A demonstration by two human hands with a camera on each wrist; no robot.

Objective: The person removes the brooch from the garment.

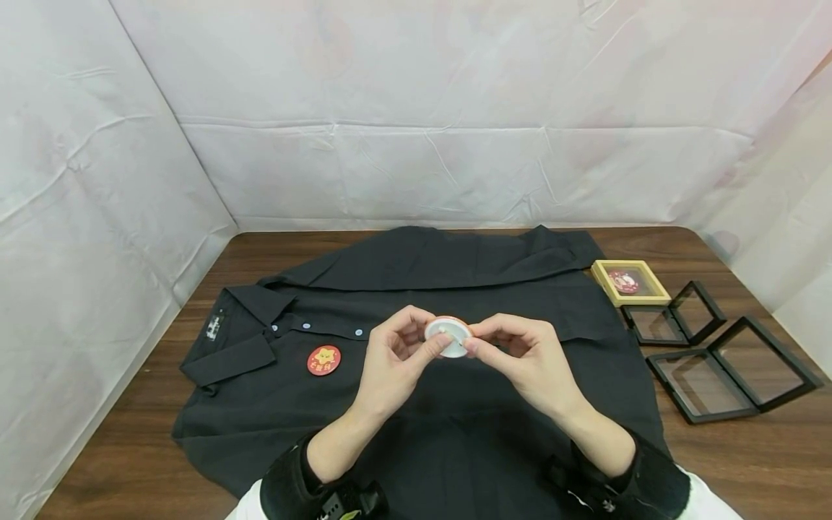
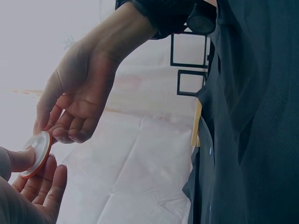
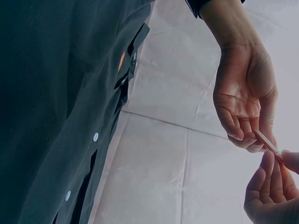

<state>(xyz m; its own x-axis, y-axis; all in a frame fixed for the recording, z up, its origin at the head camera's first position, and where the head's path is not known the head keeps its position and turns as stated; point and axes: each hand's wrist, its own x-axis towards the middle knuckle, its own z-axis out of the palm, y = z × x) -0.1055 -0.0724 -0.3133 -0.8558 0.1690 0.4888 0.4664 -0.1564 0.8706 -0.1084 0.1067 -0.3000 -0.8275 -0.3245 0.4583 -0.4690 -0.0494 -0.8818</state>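
Observation:
Above the shirt, both hands hold a round pin-back badge (image 1: 455, 329), its white back toward the head camera and an orange-red rim around it. My left hand (image 1: 392, 365) pinches the badge's left side between thumb and fingers. The right hand (image 1: 525, 359) pinches its right edge, thumb on the near face. In the left wrist view the badge (image 2: 41, 151) is tilted; in the right wrist view the badge (image 3: 267, 142) appears nearly edge-on. Beneath the hands lies a black button shirt (image 1: 429, 440), collar to the left. A red badge (image 1: 323, 360) with a yellow star figure sits on it.
At the right, a yellow-framed display case (image 1: 604, 283) holds a pink-red badge (image 1: 624, 282). Nearer stand two opened black-framed cases, a smaller case (image 1: 678, 323) and a larger case (image 1: 702, 352). White sheeting (image 1: 416, 173) encloses the wooden table (image 1: 117, 462) at the back and sides.

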